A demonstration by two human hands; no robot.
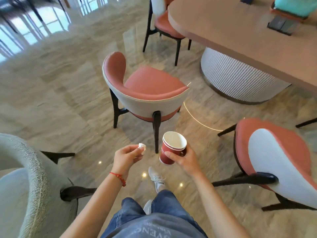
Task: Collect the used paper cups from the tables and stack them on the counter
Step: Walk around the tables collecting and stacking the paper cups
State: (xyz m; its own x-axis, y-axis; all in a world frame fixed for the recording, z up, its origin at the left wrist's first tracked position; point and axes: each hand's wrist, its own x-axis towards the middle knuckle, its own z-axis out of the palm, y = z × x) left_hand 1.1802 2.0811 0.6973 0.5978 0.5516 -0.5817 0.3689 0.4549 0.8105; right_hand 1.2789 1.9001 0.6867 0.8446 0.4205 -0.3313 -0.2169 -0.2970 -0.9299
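My right hand (pixel 184 159) grips a stack of red paper cups (pixel 169 150), white inside and nested so that two rims show, held upright at waist height over the floor. My left hand (pixel 126 157) pinches a small crumpled white tissue (pixel 142 147) between thumb and fingers, a short way left of the cups. A red string bracelet sits on my left wrist. Both arms reach out in front of me as I stand in jeans and white shoes.
A pink and white chair (pixel 144 93) stands straight ahead, another (pixel 277 162) to the right. A long beige table (pixel 240 36) on a ribbed white base fills the upper right. A grey fuzzy chair (pixel 25 177) is at my left. The marble floor (pixel 60 79) opens to the left.
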